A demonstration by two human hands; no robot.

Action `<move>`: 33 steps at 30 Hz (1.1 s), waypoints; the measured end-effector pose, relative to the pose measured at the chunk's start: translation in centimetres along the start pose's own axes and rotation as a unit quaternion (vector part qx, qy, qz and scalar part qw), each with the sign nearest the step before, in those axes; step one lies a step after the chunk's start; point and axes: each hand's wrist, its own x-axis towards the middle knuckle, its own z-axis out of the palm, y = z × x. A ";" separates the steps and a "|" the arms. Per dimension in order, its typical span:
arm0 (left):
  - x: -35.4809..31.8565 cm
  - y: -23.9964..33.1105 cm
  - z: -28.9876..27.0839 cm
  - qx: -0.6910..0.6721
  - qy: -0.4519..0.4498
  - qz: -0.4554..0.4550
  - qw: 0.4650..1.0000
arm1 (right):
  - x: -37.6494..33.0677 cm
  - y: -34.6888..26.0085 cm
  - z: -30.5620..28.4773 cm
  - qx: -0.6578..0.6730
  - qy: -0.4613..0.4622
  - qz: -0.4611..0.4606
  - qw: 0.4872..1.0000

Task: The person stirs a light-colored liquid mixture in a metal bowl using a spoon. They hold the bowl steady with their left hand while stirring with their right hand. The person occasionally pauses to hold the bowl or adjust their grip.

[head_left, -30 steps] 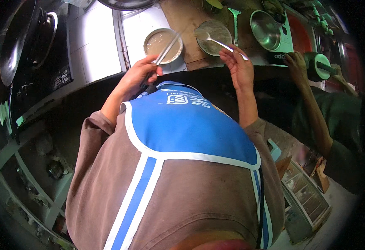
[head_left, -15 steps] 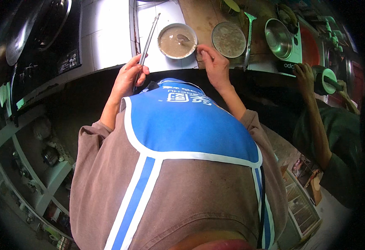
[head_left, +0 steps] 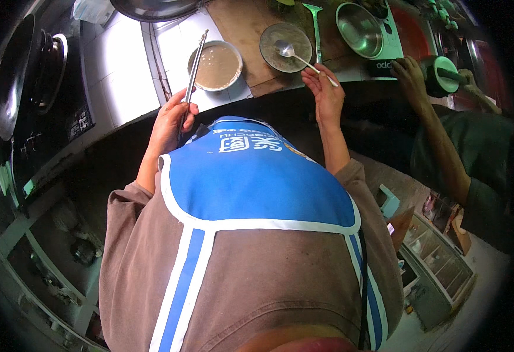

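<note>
My left hand (head_left: 172,120) is closed around long, slim metal tongs (head_left: 195,64), their tips pointing up and away. Just right of them stands a white bowl of greyish-beige batter (head_left: 218,64). Between finger and thumb, my right hand (head_left: 325,94) grips the pale handle of a metal spoon (head_left: 285,49). The spoon's head is over a round, shallow dish (head_left: 271,41) with a greyish film inside; whether it touches the dish I cannot tell.
A green-handled spatula (head_left: 315,29) lies right of the dish, and a steel bowl (head_left: 359,32) sits on a white kitchen scale (head_left: 391,44). Beyond, another person's hand (head_left: 409,76) is by a green-and-white container (head_left: 442,75). Dark pans (head_left: 19,76) stand at far left.
My right hand has lifted the spoon out of the batter and carried it right, over the shallow dish. My left hand still holds the tongs. The view has shifted right.
</note>
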 end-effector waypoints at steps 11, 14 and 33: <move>0.0 -0.2 -0.1 0.015 -0.001 -0.012 1.000 | 1.4 1.8 1.2 0.005 0.024 0.032 0.999; -0.1 -0.2 -0.1 0.015 0.001 -0.006 1.000 | 1.8 2.2 1.3 0.023 0.031 0.029 0.999; 0.0 -0.1 -0.9 0.001 0.019 0.006 1.000 | 0.9 -0.8 3.5 0.030 -0.053 0.053 0.997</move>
